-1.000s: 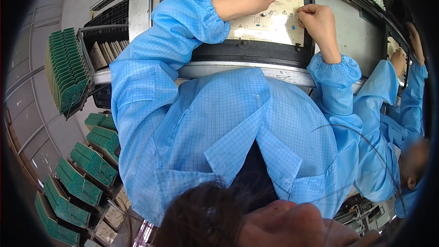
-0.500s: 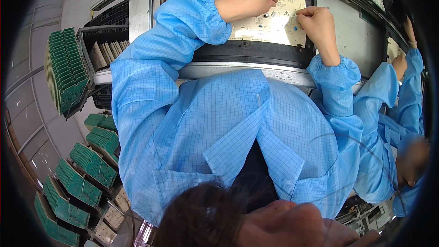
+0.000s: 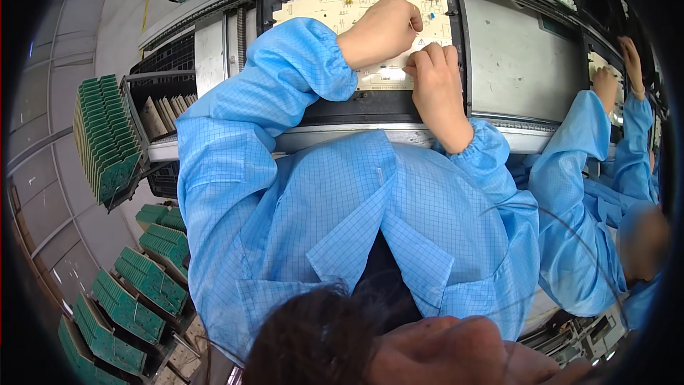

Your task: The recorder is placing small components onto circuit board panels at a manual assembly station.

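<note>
A cream-coloured circuit board (image 3: 303, 11) with small components lies in a black carrier frame (image 3: 328, 108). My left hand (image 3: 381, 31) is over the middle of the board, thumb and fingers pinched together. What that pinch holds, if anything, is too small to make out. Just nearer and to the right, my right hand (image 3: 438, 89) is closed in a pinch low over the board's right half, its contents hidden too. A small blue component (image 3: 432, 16) stands on the board near its far right corner. Part of the board is covered by my hands.
The carrier sits on a metal conveyor rail (image 3: 527, 125). At left stand a rack of green circuit boards (image 3: 107, 142) and a black bin with upright boards (image 3: 167, 110). More green boards (image 3: 146, 281) stand lower left. A co-worker's hand (image 3: 605, 85) works over another board at right.
My right hand has moved left across the board, closer to my left hand. The board and frame sit lower and further left in view. My left hand stays pinched over the board.
</note>
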`<state>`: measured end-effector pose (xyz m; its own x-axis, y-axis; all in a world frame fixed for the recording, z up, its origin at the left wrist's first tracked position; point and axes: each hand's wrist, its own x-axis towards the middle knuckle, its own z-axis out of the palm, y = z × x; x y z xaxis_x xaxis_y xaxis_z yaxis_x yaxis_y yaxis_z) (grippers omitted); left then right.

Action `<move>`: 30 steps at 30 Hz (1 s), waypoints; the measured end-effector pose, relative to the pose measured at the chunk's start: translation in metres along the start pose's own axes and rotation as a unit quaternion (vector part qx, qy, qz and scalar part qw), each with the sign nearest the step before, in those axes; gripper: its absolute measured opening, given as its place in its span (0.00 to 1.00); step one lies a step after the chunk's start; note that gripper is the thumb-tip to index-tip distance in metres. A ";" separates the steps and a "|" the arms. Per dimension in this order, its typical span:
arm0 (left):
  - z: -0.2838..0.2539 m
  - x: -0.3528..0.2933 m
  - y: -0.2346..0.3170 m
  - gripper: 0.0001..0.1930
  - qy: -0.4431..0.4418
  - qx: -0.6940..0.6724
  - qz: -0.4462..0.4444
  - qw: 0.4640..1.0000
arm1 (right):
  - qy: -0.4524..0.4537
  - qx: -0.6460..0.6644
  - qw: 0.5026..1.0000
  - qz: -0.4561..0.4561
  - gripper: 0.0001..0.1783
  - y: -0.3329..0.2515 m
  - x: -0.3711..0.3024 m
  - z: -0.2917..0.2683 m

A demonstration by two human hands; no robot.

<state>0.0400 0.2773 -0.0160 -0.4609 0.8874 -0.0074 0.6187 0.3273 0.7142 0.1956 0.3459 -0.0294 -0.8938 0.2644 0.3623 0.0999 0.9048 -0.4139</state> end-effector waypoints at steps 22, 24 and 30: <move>0.024 0.011 0.015 0.09 -0.044 0.068 0.039 0.996 | 0.078 0.207 0.945 0.240 0.05 0.067 -0.010 -0.041; 0.028 0.011 0.020 0.08 -0.050 0.090 0.054 0.993 | 0.068 0.233 0.939 0.244 0.06 0.073 -0.005 -0.036; 0.022 0.014 0.011 0.09 -0.011 0.109 0.071 0.991 | -0.032 0.184 0.957 0.221 0.10 0.082 0.020 -0.022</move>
<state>0.0546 0.3003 -0.0234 -0.3461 0.9359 0.0654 0.8007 0.2584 0.5405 0.1956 0.4332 -0.0377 -0.8262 0.5622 0.0364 0.3245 0.5276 -0.7850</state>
